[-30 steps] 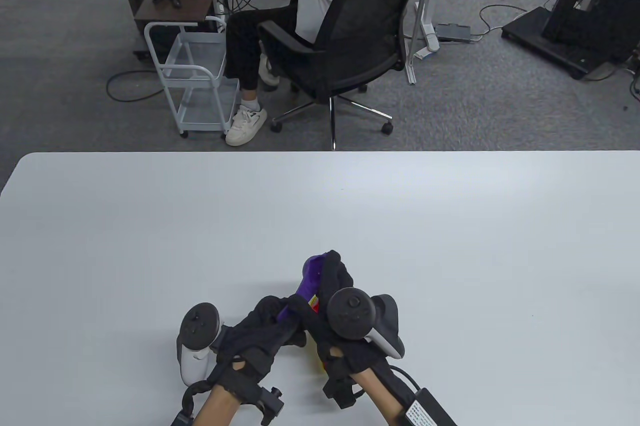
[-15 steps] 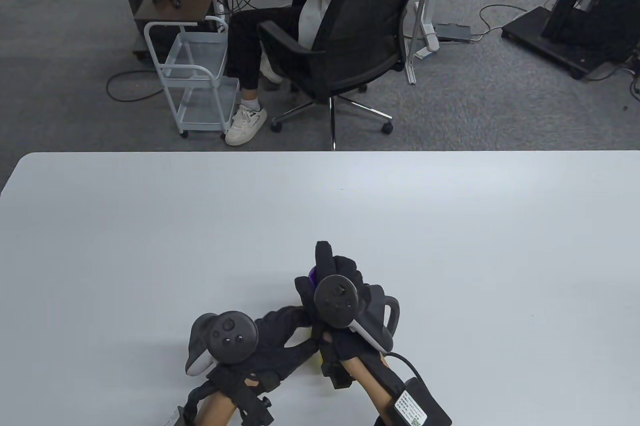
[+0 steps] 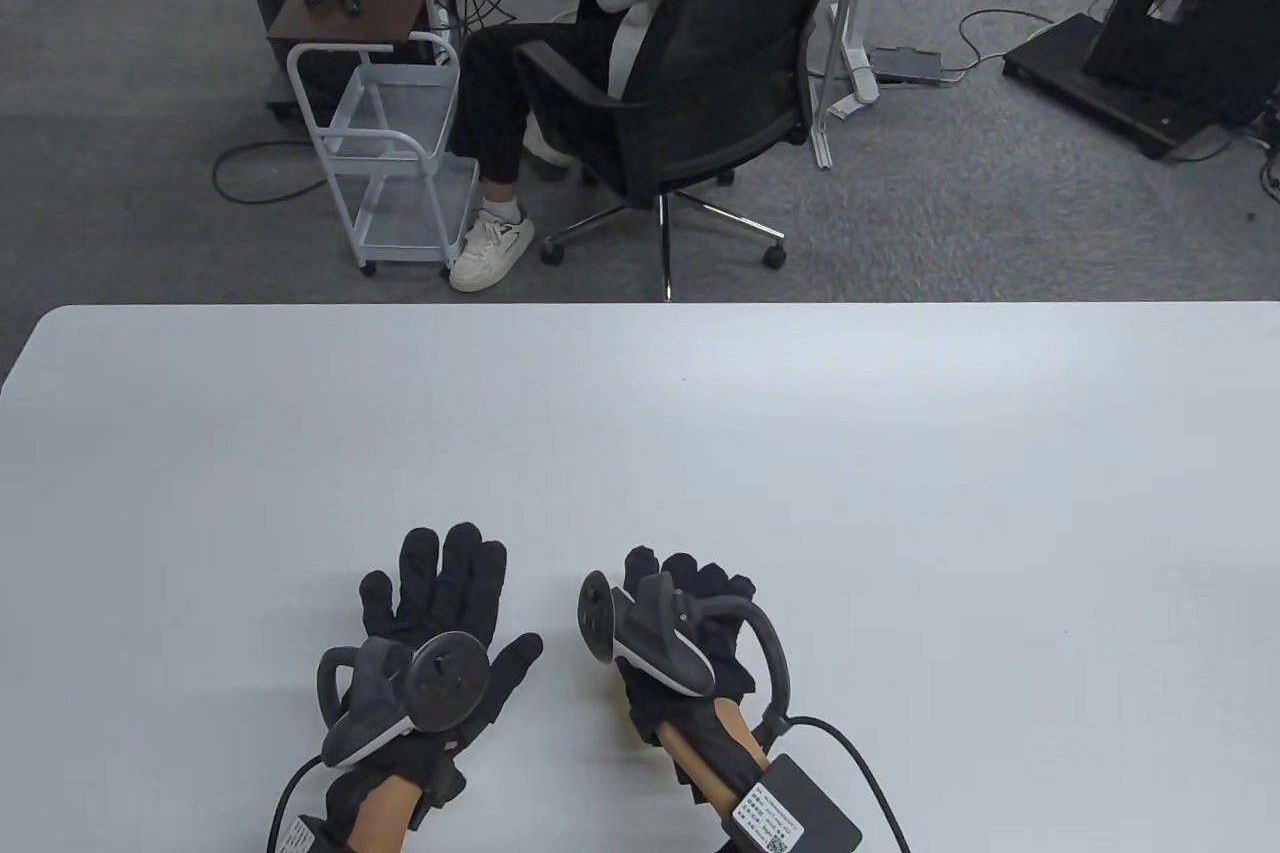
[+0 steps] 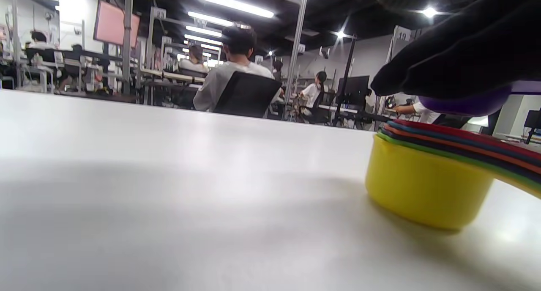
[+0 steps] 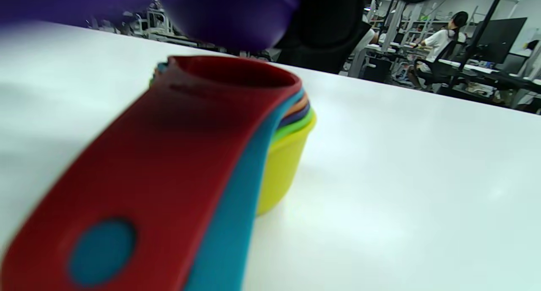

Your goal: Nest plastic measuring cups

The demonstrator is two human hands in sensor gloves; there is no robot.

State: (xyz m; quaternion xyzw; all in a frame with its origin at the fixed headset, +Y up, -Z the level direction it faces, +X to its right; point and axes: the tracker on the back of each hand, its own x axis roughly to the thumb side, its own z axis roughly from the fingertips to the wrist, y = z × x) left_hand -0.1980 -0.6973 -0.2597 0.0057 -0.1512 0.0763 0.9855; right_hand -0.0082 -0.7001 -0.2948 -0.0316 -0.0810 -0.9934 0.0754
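A nested stack of measuring cups stands on the white table, with a yellow cup outermost and a red cup topmost; their handles lie layered. My right hand covers the stack in the table view and holds a purple cup just above the red cup. The purple cup also shows at the top of the right wrist view. My left hand lies flat on the table left of the stack, fingers spread, holding nothing.
Beyond the table's far edge a person sits in a black office chair, beside a white wire cart. The table's left corner is rounded.
My left hand has let go of the purple cup, moved left and laid itself flat on the table. My right hand has drawn back toward me and turned palm-down over the stack.
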